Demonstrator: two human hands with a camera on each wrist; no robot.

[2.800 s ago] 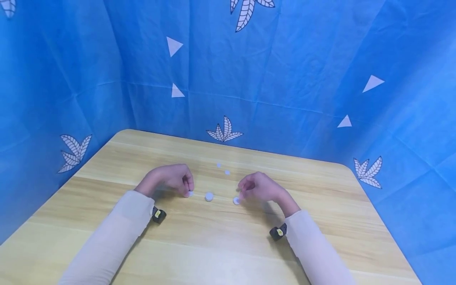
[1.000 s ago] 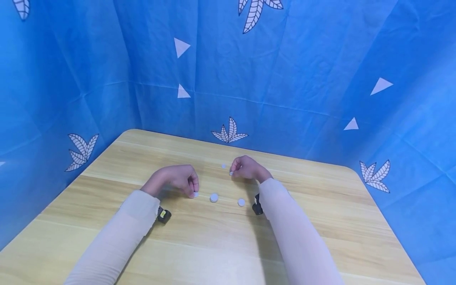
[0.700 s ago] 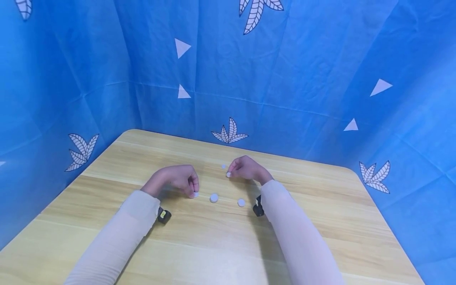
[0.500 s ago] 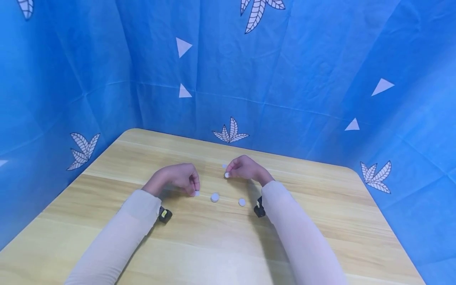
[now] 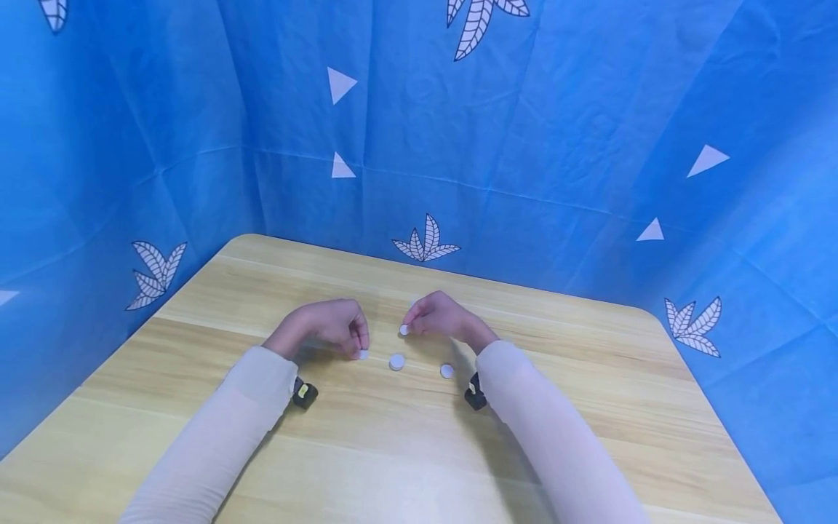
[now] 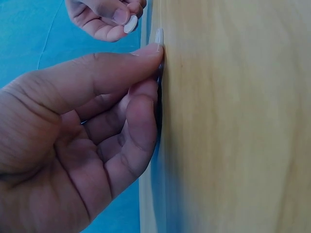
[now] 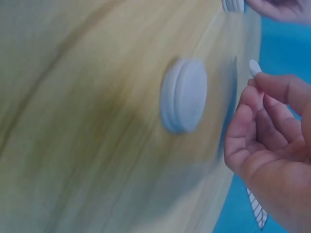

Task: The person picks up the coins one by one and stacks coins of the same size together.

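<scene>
My right hand (image 5: 440, 316) pinches a small white disc (image 5: 404, 330) between thumb and fingertips. The right wrist view shows that disc (image 7: 254, 68) standing clear of the table. My left hand (image 5: 335, 327) rests at the table with its fingertips and thumb on another white disc (image 5: 363, 354), which lies flat and is partly covered. Between the hands sits a thick white disc (image 5: 396, 362). To its right is a further white piece (image 5: 447, 371); up close it looks like two discs stacked (image 7: 187, 94).
A light wood-grain table (image 5: 366, 451) carries all of this. Blue curtain (image 5: 419, 109) with leaf and triangle prints hangs along its back and sides. Black wrist cameras (image 5: 305, 394) sit at both cuffs.
My right hand left the right-hand white piece, reached back to a small disc, picked it up and drew it left and nearer. The left hand stayed at its disc.
</scene>
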